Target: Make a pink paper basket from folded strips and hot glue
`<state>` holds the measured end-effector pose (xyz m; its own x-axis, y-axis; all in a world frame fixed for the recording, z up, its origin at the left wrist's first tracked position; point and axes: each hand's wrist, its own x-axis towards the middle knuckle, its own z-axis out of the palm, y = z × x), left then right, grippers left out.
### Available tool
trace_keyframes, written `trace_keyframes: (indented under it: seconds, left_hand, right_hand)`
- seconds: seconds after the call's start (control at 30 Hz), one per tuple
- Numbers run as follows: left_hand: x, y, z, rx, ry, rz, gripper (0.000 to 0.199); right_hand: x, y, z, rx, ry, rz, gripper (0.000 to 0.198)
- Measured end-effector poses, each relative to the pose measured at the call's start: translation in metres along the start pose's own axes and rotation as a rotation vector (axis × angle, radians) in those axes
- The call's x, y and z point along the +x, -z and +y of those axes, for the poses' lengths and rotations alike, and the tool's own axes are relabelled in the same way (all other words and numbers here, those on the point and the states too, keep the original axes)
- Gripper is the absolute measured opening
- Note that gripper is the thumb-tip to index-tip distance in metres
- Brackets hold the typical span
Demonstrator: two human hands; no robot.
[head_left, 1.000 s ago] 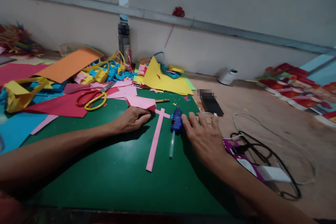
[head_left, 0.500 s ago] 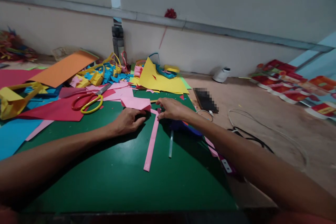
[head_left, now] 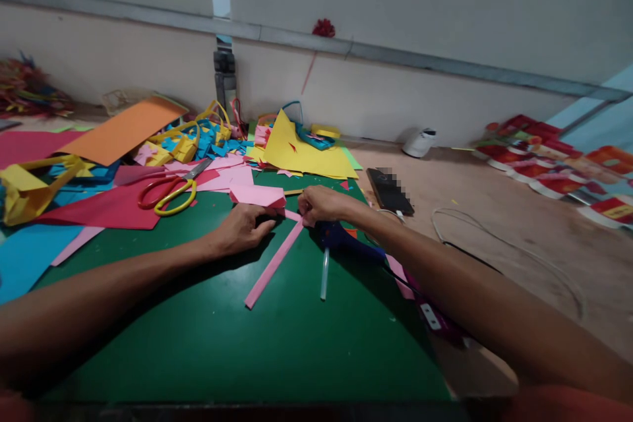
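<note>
A folded pink paper piece [head_left: 258, 196] sits at the middle of the green table, with the curled fingers of my left hand [head_left: 247, 227] at its near edge. The left fingertips are partly hidden against it. My right hand [head_left: 319, 206] pinches the upper end of a long pink paper strip [head_left: 274, 264], close beside the folded piece. From that pinch the strip slants down to the left across the tabletop. Below my right hand lies a blue glue gun [head_left: 349, 242], and a clear glue stick [head_left: 324, 273] protrudes from it.
Scissors [head_left: 173, 192] with red and yellow handles lie on coloured paper at left. Yellow sheets [head_left: 306, 157] and small paper baskets [head_left: 182, 145] are behind. At right are a phone [head_left: 388, 190], a white cable [head_left: 524, 250] and a purple power strip [head_left: 438, 316].
The strip's loose lower end has swung to the left, and its upper end is now pinched by my right hand, whose fingers have closed. My left hand has stayed nearly still.
</note>
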<state>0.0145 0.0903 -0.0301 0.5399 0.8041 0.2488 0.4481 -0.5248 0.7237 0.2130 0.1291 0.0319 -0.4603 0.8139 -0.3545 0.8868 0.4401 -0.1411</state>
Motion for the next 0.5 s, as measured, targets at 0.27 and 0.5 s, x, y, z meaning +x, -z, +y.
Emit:
trace_keyframes:
  seconds: [0.27, 0.5]
  left_hand:
    - [0.003, 0.009, 0.011, -0.206, 0.105, -0.037, 0.036]
    - [0.003, 0.027, 0.034, -0.444, 0.23, 0.022, 0.021]
  right_hand:
    - [-0.023, 0.028, -0.028, -0.042, 0.05, 0.198, 0.007]
    - [-0.038, 0.041, -0.057, 0.004, 0.02, 0.589, 0.007]
